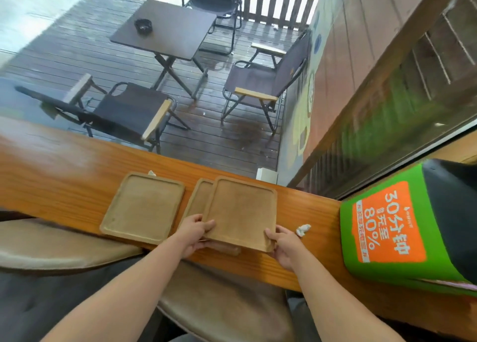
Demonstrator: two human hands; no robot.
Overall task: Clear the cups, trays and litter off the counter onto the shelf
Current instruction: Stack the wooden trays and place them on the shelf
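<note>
Top wooden tray (pixel 241 212) on surface (pixel 59 171), stacked askew over 2nd tray (pixel 200 196), mostly hidden. Left hand (pixel 195 232) & right hand (pixel 282 243) grasp its near corners, thumbs on rim, fingers underneath unseen. Crumpled tissue (pixel 302 229) just right.

This looks like a café or a small snack bar with an outdoor terrace. A long wooden counter (pixel 64 176) runs along an open window, and three wooden serving trays lie on it: one alone (pixel 143 207) and two stacked (pixel 242 210). Cushioned stools (pixel 59 249) stand under the counter. Beyond it is a wet deck of dark planks (pixel 77 45) with a folding table (pixel 165 29) that carries a black ashtray (pixel 143 25), and folding chairs (pixel 260 83) around it. On the counter's right end stands a green and orange box with printed advertising (pixel 387 225), of the kind found in public shops.
</note>
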